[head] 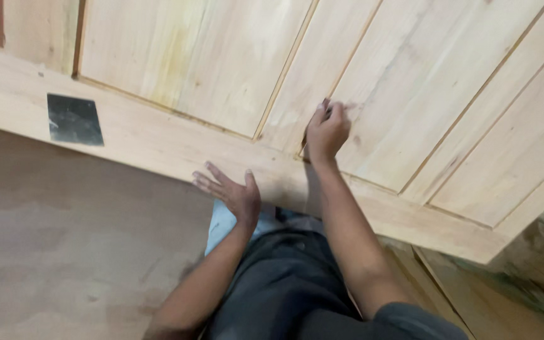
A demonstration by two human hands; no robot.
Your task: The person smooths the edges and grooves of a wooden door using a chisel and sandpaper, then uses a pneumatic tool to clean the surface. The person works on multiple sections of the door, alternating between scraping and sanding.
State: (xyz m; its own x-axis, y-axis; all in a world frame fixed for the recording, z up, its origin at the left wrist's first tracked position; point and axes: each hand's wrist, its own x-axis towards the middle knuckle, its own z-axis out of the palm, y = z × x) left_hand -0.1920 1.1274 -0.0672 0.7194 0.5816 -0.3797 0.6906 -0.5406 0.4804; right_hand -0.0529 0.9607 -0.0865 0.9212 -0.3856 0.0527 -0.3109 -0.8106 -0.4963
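My right hand (327,131) is closed on a small sanding piece (327,113), barely visible, pressed into a groove of the pale wooden door panel (234,75). My left hand (231,192), fingers spread and holding nothing, rests flat on the door's lower rail (133,135), near a dark square patch (73,119).

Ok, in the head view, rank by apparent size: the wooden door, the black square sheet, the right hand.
1. wooden door, by far the largest.
2. black square sheet and right hand: look alike in size, so no ranking between them.
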